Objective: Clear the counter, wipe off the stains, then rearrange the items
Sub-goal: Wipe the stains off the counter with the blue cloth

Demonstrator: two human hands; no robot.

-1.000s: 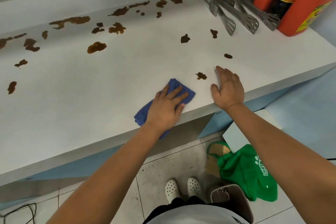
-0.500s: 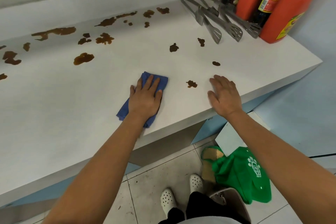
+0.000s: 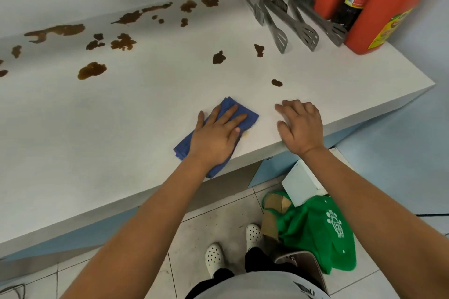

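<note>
Blue cloth (image 3: 245, 118), folded, flat under left hand (image 3: 215, 135)

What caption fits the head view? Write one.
Left hand presses blue cloth on stained counter; right hand rests beside it.

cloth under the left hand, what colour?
Blue. The cloth lies flat on the white counter under the left hand; head view, the only one.

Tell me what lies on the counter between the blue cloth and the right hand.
Head view: only bare white counter lies between the blue cloth and the right hand; the nearest brown stain sits farther back.
</note>
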